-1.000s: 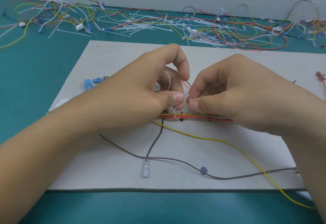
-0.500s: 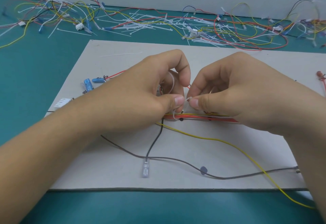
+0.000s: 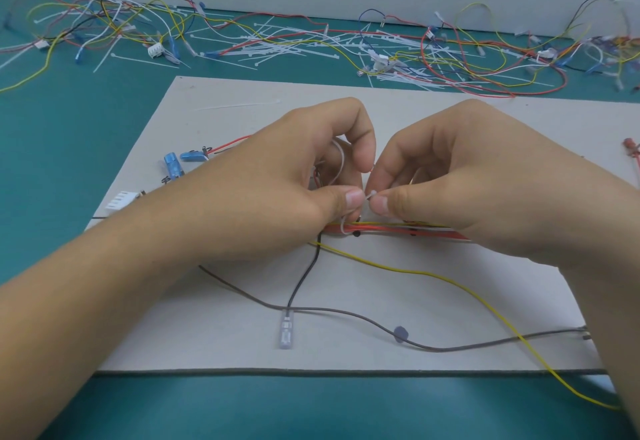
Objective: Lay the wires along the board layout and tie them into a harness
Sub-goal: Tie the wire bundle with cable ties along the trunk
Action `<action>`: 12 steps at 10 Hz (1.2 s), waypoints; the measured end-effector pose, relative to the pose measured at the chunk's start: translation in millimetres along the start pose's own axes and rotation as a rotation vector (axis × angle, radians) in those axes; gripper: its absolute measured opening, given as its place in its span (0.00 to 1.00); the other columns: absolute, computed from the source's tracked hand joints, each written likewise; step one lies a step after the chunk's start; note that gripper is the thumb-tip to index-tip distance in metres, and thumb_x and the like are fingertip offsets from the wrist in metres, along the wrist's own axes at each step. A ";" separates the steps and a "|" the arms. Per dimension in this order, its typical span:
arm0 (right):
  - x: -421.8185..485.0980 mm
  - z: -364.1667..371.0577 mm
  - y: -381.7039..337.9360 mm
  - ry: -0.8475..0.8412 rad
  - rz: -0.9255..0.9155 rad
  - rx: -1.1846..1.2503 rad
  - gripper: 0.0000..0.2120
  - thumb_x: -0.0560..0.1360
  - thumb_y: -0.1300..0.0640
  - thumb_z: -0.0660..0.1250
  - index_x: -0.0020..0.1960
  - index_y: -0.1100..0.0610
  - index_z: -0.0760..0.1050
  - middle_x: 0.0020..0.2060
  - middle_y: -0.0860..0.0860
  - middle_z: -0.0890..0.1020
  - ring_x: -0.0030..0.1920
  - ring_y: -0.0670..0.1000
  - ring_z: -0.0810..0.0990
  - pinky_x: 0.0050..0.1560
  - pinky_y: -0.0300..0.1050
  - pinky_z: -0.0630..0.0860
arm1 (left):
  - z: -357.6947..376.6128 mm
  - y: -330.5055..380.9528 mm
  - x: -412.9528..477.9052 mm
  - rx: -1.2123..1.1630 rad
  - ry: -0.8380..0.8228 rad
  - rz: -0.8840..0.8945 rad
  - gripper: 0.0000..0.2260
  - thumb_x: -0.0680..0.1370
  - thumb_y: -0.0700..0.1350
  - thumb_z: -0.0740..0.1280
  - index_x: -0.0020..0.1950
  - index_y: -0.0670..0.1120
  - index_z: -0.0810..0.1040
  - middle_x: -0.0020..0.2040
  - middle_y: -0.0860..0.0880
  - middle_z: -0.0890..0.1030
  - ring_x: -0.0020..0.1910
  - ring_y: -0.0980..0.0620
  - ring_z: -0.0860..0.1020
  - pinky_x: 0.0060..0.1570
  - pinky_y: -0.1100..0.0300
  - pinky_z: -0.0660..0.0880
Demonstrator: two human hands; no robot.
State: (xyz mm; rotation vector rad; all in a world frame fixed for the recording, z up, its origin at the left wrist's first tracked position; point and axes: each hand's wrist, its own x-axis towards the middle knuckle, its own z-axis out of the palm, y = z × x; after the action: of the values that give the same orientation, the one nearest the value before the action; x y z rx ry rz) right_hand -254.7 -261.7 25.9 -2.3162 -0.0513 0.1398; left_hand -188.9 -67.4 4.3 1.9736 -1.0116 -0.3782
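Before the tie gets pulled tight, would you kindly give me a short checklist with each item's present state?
1. Cable tie looped around the wire bundle: ok.
2. Left hand pinches the tie: ok.
3. Right hand pinches the tie: ok.
4. Tie's tail threaded and locked: cannot tell.
5. Bundle lies on the board: ok.
6. Yellow wire kept out of the loop: cannot tell.

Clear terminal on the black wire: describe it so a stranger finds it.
Look near the front edge of the grey board, left of centre. The black wire dropping from the bundle ends in the clear terminal, colourless where the far-left terminals are blue.
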 end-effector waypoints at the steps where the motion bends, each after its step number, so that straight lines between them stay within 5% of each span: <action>1: -0.1 0.8 0.1 -0.005 -0.009 -0.002 0.03 0.70 0.55 0.77 0.39 0.49 0.85 0.26 0.45 0.80 0.25 0.42 0.72 0.26 0.32 0.66 | 0.2 -0.2 0.1 0.002 0.000 0.008 0.08 0.76 0.44 0.68 0.49 0.55 0.73 0.39 0.49 0.84 0.40 0.47 0.83 0.44 0.43 0.80; 5: 1.0 1.3 -0.5 -0.008 -0.008 0.012 0.03 0.67 0.52 0.78 0.40 0.49 0.85 0.27 0.46 0.81 0.25 0.42 0.73 0.28 0.33 0.67 | 0.2 -1.6 0.3 -0.010 0.009 0.008 0.08 0.76 0.44 0.70 0.47 0.55 0.73 0.37 0.50 0.84 0.32 0.54 0.79 0.32 0.62 0.73; 6: -0.7 -0.3 -2.3 -0.045 0.018 0.066 0.08 0.64 0.48 0.79 0.41 0.49 0.86 0.32 0.52 0.85 0.31 0.47 0.77 0.37 0.44 0.72 | -0.5 -0.8 0.6 -0.010 0.028 0.004 0.08 0.75 0.45 0.71 0.47 0.56 0.73 0.37 0.52 0.84 0.31 0.55 0.79 0.32 0.63 0.73; 8: -0.4 -2.8 -2.1 -0.047 0.045 0.101 0.05 0.74 0.58 0.73 0.41 0.51 0.86 0.35 0.53 0.87 0.33 0.57 0.76 0.38 0.58 0.74 | -0.3 0.4 0.3 0.009 0.037 0.008 0.07 0.74 0.47 0.72 0.46 0.55 0.74 0.38 0.51 0.85 0.38 0.48 0.83 0.39 0.53 0.79; 10: -0.1 -0.6 -3.6 -0.045 0.041 0.102 0.03 0.72 0.59 0.75 0.41 0.53 0.86 0.37 0.60 0.85 0.34 0.60 0.77 0.42 0.52 0.71 | 1.2 0.2 0.4 0.022 0.062 0.021 0.06 0.73 0.47 0.72 0.44 0.54 0.75 0.37 0.47 0.84 0.37 0.45 0.81 0.38 0.48 0.78; 12: 0.2 -0.5 -4.1 -0.024 0.054 0.126 0.01 0.70 0.58 0.76 0.39 0.53 0.85 0.34 0.59 0.84 0.32 0.52 0.74 0.38 0.49 0.69 | 0.9 0.8 0.6 0.027 0.071 0.033 0.06 0.74 0.46 0.72 0.44 0.51 0.75 0.37 0.49 0.84 0.36 0.48 0.81 0.36 0.50 0.77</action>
State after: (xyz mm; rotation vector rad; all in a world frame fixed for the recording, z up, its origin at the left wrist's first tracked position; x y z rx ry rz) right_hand -254.4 -259.2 29.2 -2.1914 0.0078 0.1934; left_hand -189.4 -68.6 4.4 1.9774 -1.0076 -0.2752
